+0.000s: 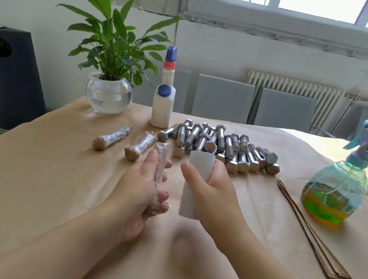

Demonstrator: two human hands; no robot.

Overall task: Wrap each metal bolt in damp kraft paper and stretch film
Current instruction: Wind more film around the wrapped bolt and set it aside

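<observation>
Bolts [219, 145], bare metal, are seen heaped in a loose pile at the centre of the frame, on a table [37, 188] covered with kraft paper. One wrapped bolt [158, 174] is held in the left hand [138, 194] just below that pile; the fingers are curled round it, fingertips showing on its right side, and clear film is seen over brown paper. A stretch film roll [195, 184], white and upright, is gripped by the right hand [210, 196], thumb on the near face, the other fingers wrapped behind it. Roll and wrapped bolt stand just beside each other, not touching as far as can be told.

Two finished bundles [112, 138] [141, 145] are laid at centre left, slanting, apart from each other.

A stack of kraft paper sheets [330, 247] is noted at lower right. A spray bottle [336, 187] with green-yellow liquid stands on the stack's far part. A white bottle [163, 102] with blue caps is set behind the pile, and a potted plant [112, 67] in a glass bowl at upper left. A radiator [294, 91] and window [308, 2] are seen behind.
</observation>
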